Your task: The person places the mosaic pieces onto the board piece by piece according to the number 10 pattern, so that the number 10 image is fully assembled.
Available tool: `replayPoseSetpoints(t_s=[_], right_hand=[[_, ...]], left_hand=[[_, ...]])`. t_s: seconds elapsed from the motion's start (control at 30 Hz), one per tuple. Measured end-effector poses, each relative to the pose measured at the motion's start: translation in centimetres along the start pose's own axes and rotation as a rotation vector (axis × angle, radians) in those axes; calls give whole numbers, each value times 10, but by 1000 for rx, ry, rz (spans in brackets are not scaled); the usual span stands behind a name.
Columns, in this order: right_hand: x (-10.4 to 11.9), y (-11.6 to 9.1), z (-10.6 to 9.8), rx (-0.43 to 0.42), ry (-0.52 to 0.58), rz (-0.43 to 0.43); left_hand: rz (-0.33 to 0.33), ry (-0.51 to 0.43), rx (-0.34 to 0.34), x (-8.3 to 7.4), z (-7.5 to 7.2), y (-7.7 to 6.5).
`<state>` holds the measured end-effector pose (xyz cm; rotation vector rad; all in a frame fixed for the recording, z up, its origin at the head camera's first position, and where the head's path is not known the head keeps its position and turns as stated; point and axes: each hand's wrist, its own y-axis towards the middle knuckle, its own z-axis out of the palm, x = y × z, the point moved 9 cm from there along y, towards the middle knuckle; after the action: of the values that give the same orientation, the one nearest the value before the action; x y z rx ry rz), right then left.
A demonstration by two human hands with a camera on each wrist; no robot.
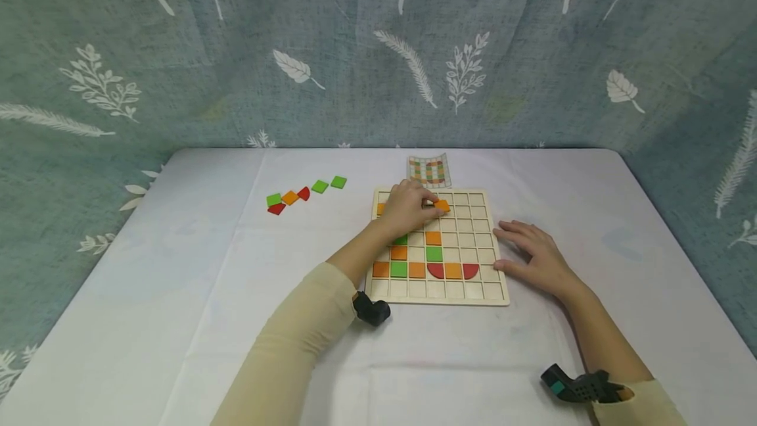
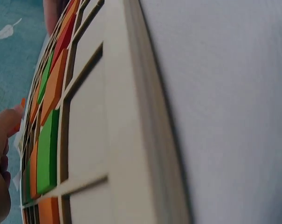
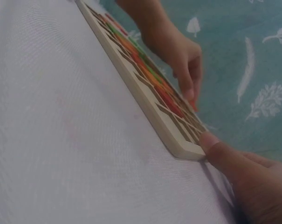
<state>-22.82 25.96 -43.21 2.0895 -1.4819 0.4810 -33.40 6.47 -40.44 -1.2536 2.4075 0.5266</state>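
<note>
Over the upper part of a wooden grid board (image 1: 437,291), my left hand (image 1: 408,206) pinches an orange square tile (image 1: 442,206) between thumb and fingers. Some cells are hidden beneath that hand. Along the board's lower row lie orange tiles, a green square tile (image 1: 399,269) and two red rounded tiles, one of them a red tile (image 1: 470,271). My right hand (image 1: 535,258) lies at the board's right side with fingers extended; its thumb (image 3: 210,142) touches the edge in the right wrist view. In the left wrist view, the left hand (image 2: 1,163) shows at the far left.
A patterned card (image 1: 429,171) lies just behind the board. To the left on the white cloth (image 1: 236,281) are several loose tiles, among them an orange tile (image 1: 290,198) and a green tile (image 1: 339,182). A leaf-print curtain (image 1: 355,51) hangs behind the table.
</note>
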Motion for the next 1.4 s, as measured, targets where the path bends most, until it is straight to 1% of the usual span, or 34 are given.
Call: replayPoseSetpoints(t_s=[0.07,0.17,0.27,0.47,0.57,0.7,0.87,1.1,1.27,1.4], right_hand=[[0,0,0,-2,0,2],[0,-1,-1,-9,1,10],[-1,-2,-1,-9,3,24],[1,-5,2,1,6,29],[1,-6,2,-8,-5,23],[1,-6,1,-16,-4,16],[0,-5,0,-7,-2,23],[3,-2,-2,-7,1,11],[4,-2,-2,-4,1,8],[3,-1,-1,-1,1,6]], left_hand=[[2,3,15,-2,3,2],[31,11,33,-7,8,4],[40,8,43,-8,11,5],[-23,-13,52,2,12,0],[-47,-47,42,11,9,-3],[-62,-82,0,25,0,-6],[-82,-101,-46,42,-14,-11],[-136,-147,-151,69,-35,-20],[-183,-145,-216,89,-49,-28],[-220,-125,-258,105,-61,-36]])
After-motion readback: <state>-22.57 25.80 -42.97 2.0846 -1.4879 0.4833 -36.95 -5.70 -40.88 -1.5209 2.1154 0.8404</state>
